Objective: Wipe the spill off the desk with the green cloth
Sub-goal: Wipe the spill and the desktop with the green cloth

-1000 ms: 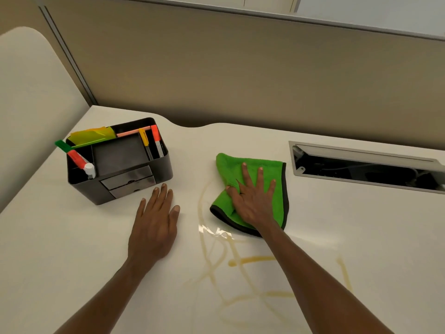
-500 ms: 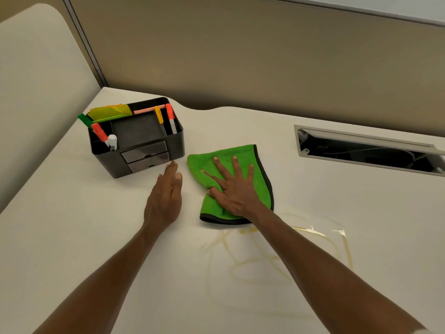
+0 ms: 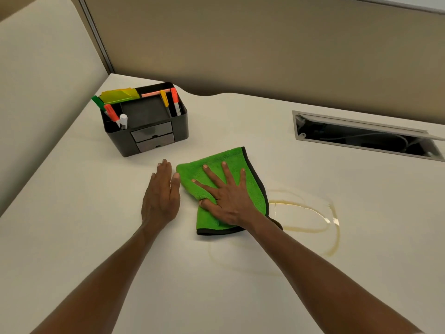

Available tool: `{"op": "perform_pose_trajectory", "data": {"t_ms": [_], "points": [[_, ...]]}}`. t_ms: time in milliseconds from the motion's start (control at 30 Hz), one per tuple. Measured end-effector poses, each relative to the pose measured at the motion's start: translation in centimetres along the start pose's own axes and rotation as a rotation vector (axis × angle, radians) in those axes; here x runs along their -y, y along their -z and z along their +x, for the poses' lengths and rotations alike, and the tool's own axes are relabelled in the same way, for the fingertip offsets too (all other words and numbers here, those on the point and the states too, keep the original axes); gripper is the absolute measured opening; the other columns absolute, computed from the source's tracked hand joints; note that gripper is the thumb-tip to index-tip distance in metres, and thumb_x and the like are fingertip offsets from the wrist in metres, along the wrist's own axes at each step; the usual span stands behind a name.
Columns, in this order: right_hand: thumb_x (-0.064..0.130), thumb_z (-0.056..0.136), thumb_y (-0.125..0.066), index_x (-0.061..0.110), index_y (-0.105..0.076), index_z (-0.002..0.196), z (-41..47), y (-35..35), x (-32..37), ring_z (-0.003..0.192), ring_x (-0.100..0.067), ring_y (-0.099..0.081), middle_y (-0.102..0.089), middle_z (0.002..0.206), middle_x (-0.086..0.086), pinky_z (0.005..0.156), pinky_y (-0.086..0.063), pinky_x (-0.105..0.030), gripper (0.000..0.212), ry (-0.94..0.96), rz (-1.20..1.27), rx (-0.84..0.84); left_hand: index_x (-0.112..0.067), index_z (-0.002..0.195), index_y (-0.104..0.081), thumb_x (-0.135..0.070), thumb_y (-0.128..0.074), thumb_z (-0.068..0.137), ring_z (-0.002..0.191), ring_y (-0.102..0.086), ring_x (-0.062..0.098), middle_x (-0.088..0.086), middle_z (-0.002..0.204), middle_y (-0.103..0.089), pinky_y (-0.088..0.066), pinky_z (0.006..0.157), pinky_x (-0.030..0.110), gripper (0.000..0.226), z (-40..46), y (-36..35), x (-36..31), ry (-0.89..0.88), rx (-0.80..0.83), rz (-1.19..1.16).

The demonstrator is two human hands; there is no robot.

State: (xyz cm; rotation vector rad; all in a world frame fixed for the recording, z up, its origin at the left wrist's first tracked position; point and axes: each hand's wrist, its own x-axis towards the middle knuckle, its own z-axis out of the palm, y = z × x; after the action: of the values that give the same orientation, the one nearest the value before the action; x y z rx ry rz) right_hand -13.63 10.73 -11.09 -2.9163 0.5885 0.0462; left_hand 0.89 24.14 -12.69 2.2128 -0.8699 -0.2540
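A folded green cloth (image 3: 207,220) with a dark edge lies on the white desk (image 3: 96,213), just right of centre. My right hand (image 3: 228,198) presses flat on it with fingers spread and the thumb tucked into a fold. My left hand (image 3: 161,196) rests flat on the desk, fingers together, its thumb almost touching the cloth's left edge; it holds nothing. The spill (image 3: 297,205) shows as thin yellowish streaks and loops to the right of the cloth. Fainter traces curve below the cloth near my right forearm.
A black desk organizer (image 3: 149,136) with markers and sticky notes stands behind my left hand. A rectangular cable opening (image 3: 361,138) is cut into the desk at the back right. Beige partition walls (image 3: 240,56) close off the back and left.
My right hand has slid the cloth left across the spill, up to my left hand. The streaks that lay between the two hands are gone. My left hand's fingers have closed together.
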Motion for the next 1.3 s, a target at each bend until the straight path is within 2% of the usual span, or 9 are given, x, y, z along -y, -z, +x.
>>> {"op": "perform_pose_trajectory", "data": {"t_ms": [200,367,467,667,967,1300], "points": [[0.073,0.092,-0.016,0.058,-0.007,0.150,-2.2,-0.4,1.3,0.150,-0.033,0.020,0.009,0.165,0.015,0.109,0.014,-0.073,0.061,-0.003,0.008,-0.001,-0.018,0.154,-0.025,-0.050,-0.021,0.098,0.150,-0.017,0.006,-0.004,0.162,-0.024,-0.005,0.118,0.019,0.064,-1.7,0.9,0.8,0.028,0.013,-0.056],[0.086,0.085,-0.008,0.058,-0.005,0.149,-4.2,-0.7,2.7,0.150,-0.033,0.021,0.008,0.165,0.014,0.108,0.015,-0.073,0.070,-0.012,0.019,-0.015,-0.017,0.153,-0.027,-0.047,-0.022,0.099,0.150,-0.020,0.010,-0.002,0.161,-0.027,-0.005,0.115,0.016,0.062,-2.6,1.6,0.7,0.016,0.028,-0.075],[0.087,0.084,-0.009,0.058,-0.005,0.150,-5.4,-1.0,3.5,0.150,-0.034,0.019,0.006,0.166,0.013,0.108,0.014,-0.074,0.072,-0.008,0.003,-0.022,-0.018,0.153,-0.027,-0.045,-0.022,0.099,0.149,-0.021,0.011,-0.002,0.161,-0.027,-0.005,0.115,0.015,0.061,-3.1,1.9,0.7,0.016,0.022,-0.092],[0.080,0.089,-0.015,0.056,-0.006,0.151,-7.9,-1.6,4.6,0.150,-0.036,0.017,0.006,0.166,0.011,0.108,0.013,-0.074,0.067,-0.025,-0.019,-0.038,-0.015,0.153,-0.028,-0.044,-0.024,0.099,0.150,-0.021,0.015,0.002,0.161,-0.027,-0.006,0.116,0.018,0.062,-4.2,2.1,0.7,0.032,-0.005,-0.111],[0.063,0.093,-0.032,0.055,-0.009,0.152,-12.2,-2.0,5.0,0.150,-0.036,0.018,0.005,0.167,0.011,0.109,0.012,-0.074,0.064,-0.071,0.010,-0.070,-0.018,0.155,-0.023,-0.045,-0.024,0.099,0.151,-0.016,0.012,0.000,0.163,-0.021,-0.005,0.117,0.021,0.062,-4.3,1.9,0.9,0.008,0.020,0.008],[0.058,0.092,-0.035,0.055,-0.005,0.152,-16.7,-2.1,3.1,0.151,-0.036,0.015,0.008,0.166,0.014,0.111,0.010,-0.073,0.067,-0.244,0.015,-0.056,-0.023,0.155,-0.020,-0.048,-0.024,0.101,0.151,-0.014,0.011,-0.003,0.164,-0.018,-0.006,0.118,0.024,0.061,-4.5,1.8,1.0,0.022,0.028,0.062]]}}
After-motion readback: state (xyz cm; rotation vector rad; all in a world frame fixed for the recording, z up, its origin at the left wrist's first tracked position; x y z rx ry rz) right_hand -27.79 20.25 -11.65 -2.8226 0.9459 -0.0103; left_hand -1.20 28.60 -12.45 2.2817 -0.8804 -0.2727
